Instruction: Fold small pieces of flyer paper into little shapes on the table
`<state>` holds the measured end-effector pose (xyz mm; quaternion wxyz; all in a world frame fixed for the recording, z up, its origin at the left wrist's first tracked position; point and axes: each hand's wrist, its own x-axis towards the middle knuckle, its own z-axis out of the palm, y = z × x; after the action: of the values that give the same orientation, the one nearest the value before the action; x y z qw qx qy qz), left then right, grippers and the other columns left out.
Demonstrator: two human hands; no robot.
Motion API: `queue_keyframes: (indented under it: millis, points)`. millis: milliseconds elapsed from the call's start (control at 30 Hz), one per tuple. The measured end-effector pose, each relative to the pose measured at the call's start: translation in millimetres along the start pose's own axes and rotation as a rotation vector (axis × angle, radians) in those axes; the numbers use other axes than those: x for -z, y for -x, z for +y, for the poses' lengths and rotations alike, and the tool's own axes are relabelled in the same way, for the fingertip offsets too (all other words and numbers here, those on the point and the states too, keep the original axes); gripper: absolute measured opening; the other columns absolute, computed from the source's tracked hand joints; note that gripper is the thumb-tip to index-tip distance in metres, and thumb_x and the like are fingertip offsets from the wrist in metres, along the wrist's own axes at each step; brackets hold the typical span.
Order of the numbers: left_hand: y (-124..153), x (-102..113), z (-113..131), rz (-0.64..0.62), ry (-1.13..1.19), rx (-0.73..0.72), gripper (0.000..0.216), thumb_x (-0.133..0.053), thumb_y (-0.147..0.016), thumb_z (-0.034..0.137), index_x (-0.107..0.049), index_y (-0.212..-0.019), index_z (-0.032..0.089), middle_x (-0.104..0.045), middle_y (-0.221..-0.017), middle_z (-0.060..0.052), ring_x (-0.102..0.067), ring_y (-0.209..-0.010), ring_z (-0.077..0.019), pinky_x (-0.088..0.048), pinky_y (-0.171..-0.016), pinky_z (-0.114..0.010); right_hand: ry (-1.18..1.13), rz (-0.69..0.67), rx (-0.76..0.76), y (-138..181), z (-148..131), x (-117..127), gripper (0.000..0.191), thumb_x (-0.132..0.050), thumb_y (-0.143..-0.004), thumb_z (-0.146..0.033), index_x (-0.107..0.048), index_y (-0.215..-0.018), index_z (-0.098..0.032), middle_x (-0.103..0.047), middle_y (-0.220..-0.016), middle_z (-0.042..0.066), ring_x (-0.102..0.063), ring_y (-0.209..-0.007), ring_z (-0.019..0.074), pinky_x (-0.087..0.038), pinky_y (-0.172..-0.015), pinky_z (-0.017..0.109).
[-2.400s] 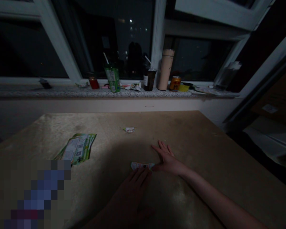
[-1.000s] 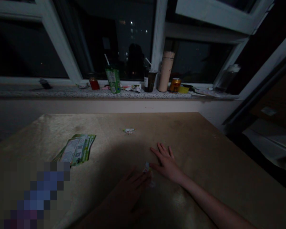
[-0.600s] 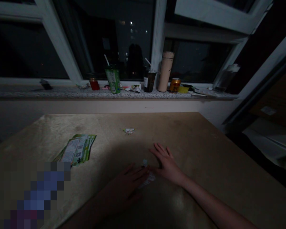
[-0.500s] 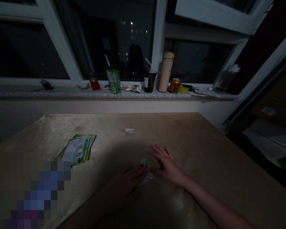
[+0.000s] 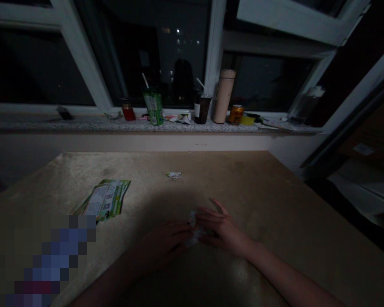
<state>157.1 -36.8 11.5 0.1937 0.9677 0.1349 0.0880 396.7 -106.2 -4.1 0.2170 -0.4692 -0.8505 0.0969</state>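
A small folded piece of printed paper or wrapper [image 5: 196, 237] lies on the table between my hands, partly covered by fingers. My left hand [image 5: 168, 239] reaches in from the left, palm down and in shadow, with fingers stretched out flat and their tips at the paper's left edge. From the other side comes my right hand [image 5: 228, 230], its fingers spread and extended over the paper's right part. One of its fingers is raised, and the thumb lies low beside the paper. Farther back is a small folded printed triangle [image 5: 175, 175], apart from both hands.
Green printed packets [image 5: 107, 199] lie at the left of the table [image 5: 256, 183]. On the windowsill [image 5: 115, 127] stand a green cup [image 5: 154, 108], a dark cup with straw [image 5: 202, 110], a pink bottle [image 5: 224, 96], an orange can [image 5: 236, 114] and a red jar [image 5: 128, 112]. A pixelated patch hides the lower left.
My right hand has come down and left onto the paper, with one finger now raised. My left hand has drawn slightly left, its fingertips now nearer the paper's edge.
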Motion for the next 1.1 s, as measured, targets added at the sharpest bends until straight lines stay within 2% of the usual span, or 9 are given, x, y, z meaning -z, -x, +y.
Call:
queue_keyframes:
  millis: [100, 300, 367, 467, 667, 800, 900, 1033, 1100]
  points:
    - [0, 4, -4, -0.002, -0.034, -0.026, 0.026, -0.047, -0.096, 0.027, -0.056, -0.12, 0.027, -0.062, -0.119, -0.001, -0.057, -0.107, -0.0196, -0.041, -0.093, -0.034, 0.023, 0.016, 0.031, 0, 2, -3, 0.034, -0.053, -0.091, -0.039, -0.055, -0.123, -0.026, -0.06, -0.125, 0.002, -0.044, -0.126, 0.0187, -0.003, -0.114, 0.049]
    - [-1, 4, -3, -0.052, -0.14, -0.065, 0.026, -0.043, -0.097, 0.029, -0.056, -0.12, 0.028, -0.063, -0.12, -0.001, -0.058, -0.108, -0.0201, -0.041, -0.092, -0.035, 0.052, 0.054, 0.154, 0, -4, -11, 0.022, -0.047, -0.095, -0.024, -0.06, -0.112, -0.025, -0.066, -0.116, -0.001, -0.052, -0.117, 0.0116, -0.018, -0.114, 0.037]
    - [-2, 2, -3, -0.055, -0.163, -0.065, 0.026, -0.041, -0.098, 0.027, -0.056, -0.12, 0.028, -0.063, -0.12, -0.001, -0.059, -0.107, -0.0198, -0.042, -0.091, -0.035, 0.077, 0.066, 0.182, 0, -9, -13, 0.021, -0.046, -0.094, -0.02, -0.061, -0.109, -0.023, -0.067, -0.113, 0.0, -0.053, -0.116, 0.0128, -0.019, -0.114, 0.038]
    - [-2, 1, -5, -0.024, -0.134, -0.067, 0.026, -0.039, -0.1, 0.027, -0.056, -0.119, 0.028, -0.064, -0.119, 0.0, -0.06, -0.105, -0.0188, -0.043, -0.09, -0.033, 0.082, 0.08, 0.195, -2, -16, -13, 0.02, -0.05, -0.092, -0.024, -0.061, -0.109, -0.022, -0.069, -0.109, 0.003, -0.055, -0.113, 0.0158, -0.025, -0.111, 0.038]
    - [-3, -1, -9, 0.003, -0.088, -0.061, 0.023, -0.042, -0.099, 0.028, -0.057, -0.116, 0.028, -0.066, -0.113, 0.002, -0.062, -0.099, -0.0179, -0.043, -0.088, -0.031, 0.101, 0.132, 0.222, -3, -17, -23, 0.015, -0.052, -0.091, -0.028, -0.062, -0.101, -0.023, -0.071, -0.099, 0.001, -0.06, -0.102, 0.0165, -0.038, -0.099, 0.034]
    - [-4, 1, -7, -0.015, -0.027, -0.033, 0.022, -0.044, -0.098, 0.028, -0.058, -0.115, 0.03, -0.065, -0.113, 0.002, -0.059, -0.103, -0.0183, -0.04, -0.091, -0.034, 0.162, 0.188, 0.224, -5, -14, -37, 0.014, -0.05, -0.092, -0.02, -0.063, -0.091, -0.024, -0.071, -0.091, -0.001, -0.062, -0.091, 0.0152, -0.042, -0.088, 0.032]
    - [-6, 5, -5, 0.041, 0.078, -0.017, 0.015, -0.052, -0.094, 0.03, -0.062, -0.106, 0.029, -0.064, -0.11, 0.002, -0.056, -0.105, -0.0188, -0.034, -0.098, -0.036, 0.137, 0.185, 0.217, -6, -14, -40, 0.015, -0.051, -0.091, -0.017, -0.063, -0.091, -0.025, -0.07, -0.093, 0.0, -0.06, -0.094, 0.0157, -0.041, -0.084, 0.032]
    - [-9, 7, -6, 0.105, 0.131, 0.051, 0.016, -0.059, -0.089, 0.035, -0.063, -0.102, 0.028, -0.058, -0.113, -0.001, -0.049, -0.11, -0.0224, -0.034, -0.098, -0.039, -0.071, 0.177, 0.112, -9, -18, -33, 0.012, -0.057, -0.088, -0.02, -0.064, -0.096, -0.025, -0.067, -0.101, 0.002, -0.056, -0.102, 0.0168, -0.039, -0.085, 0.031]
    - [-10, 6, -7, 0.103, 0.128, 0.078, 0.018, -0.061, -0.087, 0.035, -0.063, -0.104, 0.029, -0.055, -0.116, -0.002, -0.046, -0.112, -0.024, -0.033, -0.099, -0.04, -0.176, 0.17, 0.036, -11, -20, -28, 0.011, -0.065, -0.082, -0.021, -0.066, -0.092, -0.024, -0.065, -0.1, 0.002, -0.055, -0.099, 0.0171, -0.037, -0.085, 0.031]
